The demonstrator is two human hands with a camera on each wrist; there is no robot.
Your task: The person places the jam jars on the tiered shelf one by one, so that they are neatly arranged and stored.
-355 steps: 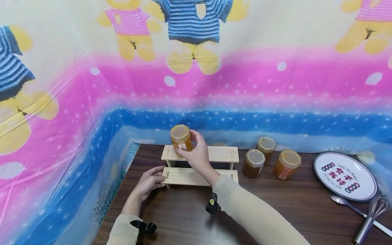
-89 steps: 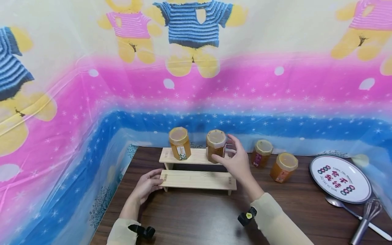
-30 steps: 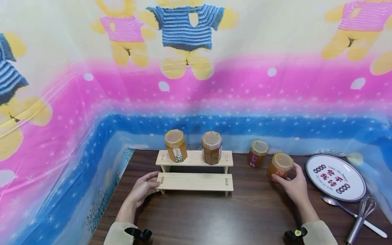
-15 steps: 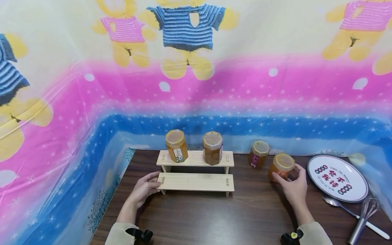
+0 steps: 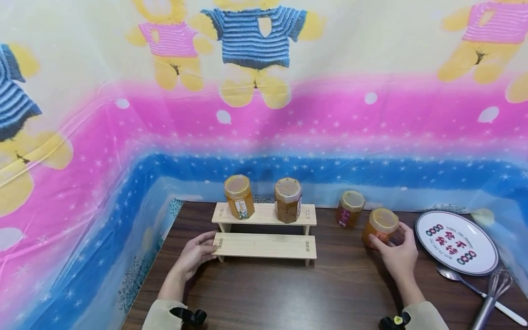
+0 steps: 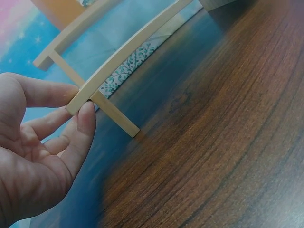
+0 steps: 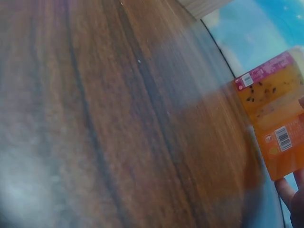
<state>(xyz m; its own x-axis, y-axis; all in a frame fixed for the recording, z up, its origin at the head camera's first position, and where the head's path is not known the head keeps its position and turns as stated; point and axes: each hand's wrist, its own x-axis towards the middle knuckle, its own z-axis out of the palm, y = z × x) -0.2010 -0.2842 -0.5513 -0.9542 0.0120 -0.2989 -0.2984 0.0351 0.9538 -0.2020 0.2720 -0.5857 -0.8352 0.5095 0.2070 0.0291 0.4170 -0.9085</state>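
Left hand (image 5: 195, 254) pinches the stand (image 5: 264, 252); the orange jar (image 5: 379, 229) is in the right hand (image 5: 400, 254).
At the left, the fingers of the left hand are closed on the left end of the front board (image 5: 264, 244), above the desk (image 5: 288, 293). On the back board (image 5: 261, 213) two jars are upright: the amber jar (image 5: 239, 197), then the brown jar (image 5: 288, 201). Right of the stand, the dark jar (image 5: 350, 209) with purple label is on the desk. Just beside it, nearer to the person, the right thumb and fingers grip the orange jar; whether its base touches the desk, I cannot tell. Farther right are the plate (image 5: 474, 227), the spoon (image 5: 449, 274), and the whisk (image 5: 486, 309) lying across the spoon's handle.
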